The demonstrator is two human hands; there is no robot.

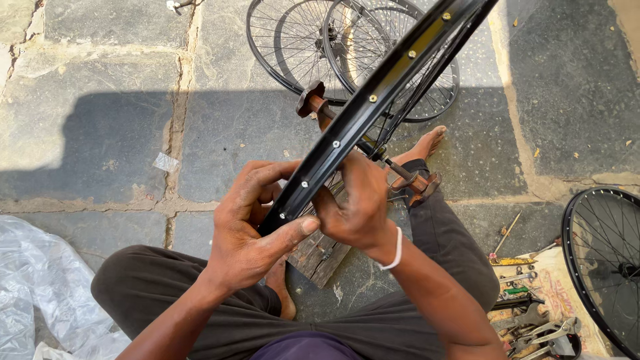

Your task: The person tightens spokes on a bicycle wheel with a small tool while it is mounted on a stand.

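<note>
Gripping a black bicycle rim (373,100) above the lap, the left hand (250,227) is closing its fingers around the near edge while the right hand (357,207) is pinching it from the other side. Two spoked wheels (300,47) are lying overlapped on the stone pavement (100,133) ahead, a third wheel (603,260) at right. Pliers and spanners (540,327) are crowding the cloth beside it; clear plastic sheeting (40,287) is filling the left corner.

Black rim, grey stone

The wheel rim (373,100) was glossy black with silver-and-brass nipple dots; the stand (320,107) rusty brown, the trousers (373,327) dark brown, the wristband (397,250) white, the floor (100,120) mottled grey.
</note>
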